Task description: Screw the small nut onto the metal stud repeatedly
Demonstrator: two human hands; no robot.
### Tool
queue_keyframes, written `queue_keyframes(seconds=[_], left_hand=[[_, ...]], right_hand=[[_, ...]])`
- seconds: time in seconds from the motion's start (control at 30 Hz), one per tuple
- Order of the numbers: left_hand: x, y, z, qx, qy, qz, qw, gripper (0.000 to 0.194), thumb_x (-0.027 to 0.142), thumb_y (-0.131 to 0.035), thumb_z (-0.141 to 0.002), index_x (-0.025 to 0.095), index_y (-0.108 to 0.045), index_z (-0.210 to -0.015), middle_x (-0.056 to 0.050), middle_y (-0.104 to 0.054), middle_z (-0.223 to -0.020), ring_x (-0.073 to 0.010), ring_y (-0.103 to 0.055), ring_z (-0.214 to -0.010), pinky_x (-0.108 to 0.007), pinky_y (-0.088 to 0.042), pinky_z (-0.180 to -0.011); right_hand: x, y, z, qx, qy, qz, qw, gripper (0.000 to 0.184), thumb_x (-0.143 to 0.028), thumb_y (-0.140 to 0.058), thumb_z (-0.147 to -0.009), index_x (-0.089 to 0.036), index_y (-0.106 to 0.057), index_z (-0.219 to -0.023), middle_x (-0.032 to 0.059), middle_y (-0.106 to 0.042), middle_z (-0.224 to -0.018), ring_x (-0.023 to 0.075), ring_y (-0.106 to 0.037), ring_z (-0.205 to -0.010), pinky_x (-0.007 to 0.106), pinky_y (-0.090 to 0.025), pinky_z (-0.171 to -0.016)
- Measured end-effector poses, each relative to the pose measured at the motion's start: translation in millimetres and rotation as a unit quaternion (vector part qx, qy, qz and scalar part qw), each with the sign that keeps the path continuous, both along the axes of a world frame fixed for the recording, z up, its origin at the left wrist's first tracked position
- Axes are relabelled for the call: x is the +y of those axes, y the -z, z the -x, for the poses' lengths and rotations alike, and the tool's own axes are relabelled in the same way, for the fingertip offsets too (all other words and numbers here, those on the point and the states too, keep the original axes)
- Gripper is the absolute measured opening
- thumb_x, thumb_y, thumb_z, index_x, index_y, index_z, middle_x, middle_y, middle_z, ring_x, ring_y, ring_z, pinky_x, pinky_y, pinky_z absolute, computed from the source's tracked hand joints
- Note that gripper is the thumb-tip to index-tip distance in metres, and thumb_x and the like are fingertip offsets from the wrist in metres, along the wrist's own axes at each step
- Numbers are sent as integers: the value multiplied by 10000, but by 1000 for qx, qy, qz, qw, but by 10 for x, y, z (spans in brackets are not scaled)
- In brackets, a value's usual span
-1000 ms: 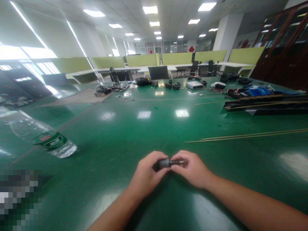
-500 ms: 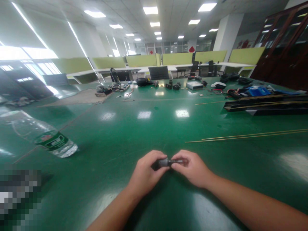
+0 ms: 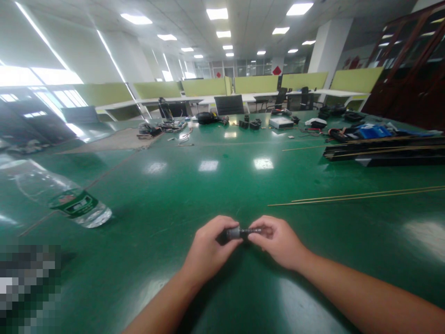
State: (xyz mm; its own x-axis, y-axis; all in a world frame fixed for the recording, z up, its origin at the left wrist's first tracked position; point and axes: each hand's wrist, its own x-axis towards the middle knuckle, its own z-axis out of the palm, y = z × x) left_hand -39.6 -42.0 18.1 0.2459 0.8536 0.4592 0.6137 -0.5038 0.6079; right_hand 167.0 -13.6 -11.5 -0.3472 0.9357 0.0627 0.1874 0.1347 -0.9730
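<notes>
Above the green table (image 3: 174, 195), my two hands meet at a small dark object in line between them. My left hand (image 3: 209, 250) pinches a short black-and-grey cylinder (image 3: 233, 233) between thumb and fingers. From its right end a thin dark shaft (image 3: 245, 232) runs level toward my right hand (image 3: 282, 243), whose thumb and fingers are closed around the shaft's far part. My fingers partly cover both parts. Whether they are one piece or two joined, I cannot tell.
A clear water bottle (image 3: 78, 204) with a green label lies at the left. Two thin brass-coloured rods (image 3: 347, 197) lie at the right. Behind them are black bars (image 3: 382, 153) and a blue bundle (image 3: 373, 131). Several small black parts (image 3: 249, 123) sit along the far side.
My left hand and the cylinder have shifted slightly left and up. My right hand has stayed nearly in place, and a little more of the thin shaft shows between them.
</notes>
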Motion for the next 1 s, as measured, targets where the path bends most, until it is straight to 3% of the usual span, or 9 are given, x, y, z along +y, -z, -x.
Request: queue_keyframes(seconds=[0.87,1.0], left_hand=[[39,-9,77,11,-16,0,1000,225,210,-735,-781,215,-654,-991,-37,-687,-985,-176,-647,-910,-299,-522,-827],[63,-62,148,18,-54,4,998,226,255,-745,-771,217,-663,-979,-33,-688,-976,-188,-643,-906,-318,-515,-842]], right_hand=[[2,-21,2,35,24,43,998,207,-317,-698,-770,-153,-669,-892,-8,-632,-664,111,-546,-494,215,-411,-467],[24,-14,-12,78,30,61,995,227,-358,-683,-789,-152,-641,-875,-42,-572,-583,100,-514,-449,210,-391,-447]])
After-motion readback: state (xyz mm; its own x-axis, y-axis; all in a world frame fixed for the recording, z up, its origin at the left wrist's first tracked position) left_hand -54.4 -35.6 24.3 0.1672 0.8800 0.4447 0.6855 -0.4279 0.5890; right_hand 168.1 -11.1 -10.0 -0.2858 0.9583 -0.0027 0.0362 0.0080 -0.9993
